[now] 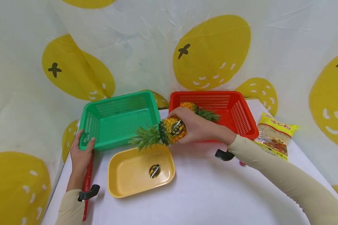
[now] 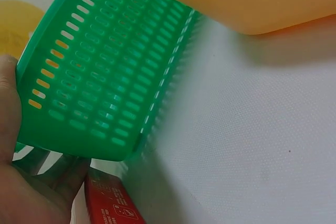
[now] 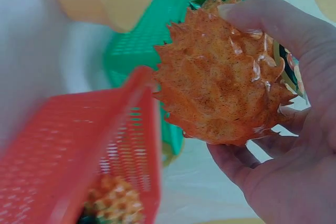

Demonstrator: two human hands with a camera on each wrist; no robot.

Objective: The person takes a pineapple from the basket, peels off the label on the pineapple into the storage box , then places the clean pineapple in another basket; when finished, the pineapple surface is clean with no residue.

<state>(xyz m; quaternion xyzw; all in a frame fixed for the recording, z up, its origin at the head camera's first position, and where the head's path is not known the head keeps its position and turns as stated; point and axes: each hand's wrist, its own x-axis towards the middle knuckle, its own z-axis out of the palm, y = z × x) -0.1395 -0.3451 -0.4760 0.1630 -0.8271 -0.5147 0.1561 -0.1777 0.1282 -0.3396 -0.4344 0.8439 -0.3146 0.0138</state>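
My right hand (image 1: 192, 123) grips a small pineapple (image 3: 220, 77) round its body, its leafy crown pointing left in the head view. The pineapple hangs in the air between the two baskets, over the back right of a yellow tub (image 1: 129, 170) that has a round label inside. With my left hand (image 1: 81, 153) I hold the near left corner of a green basket (image 1: 110, 145), thumb on the rim and fingers at its outer side. A second pineapple (image 1: 188, 106) lies in the red basket (image 1: 249, 131), partly hidden behind my right hand.
A yellow-topped food bag (image 1: 276, 134) lies right of the red basket. Beside my left forearm is a long red package (image 1: 88, 175). A small red item (image 1: 242, 163) sits under my right forearm. Fruit-printed sheeting (image 1: 140, 40) hangs behind the white table (image 1: 202, 193).
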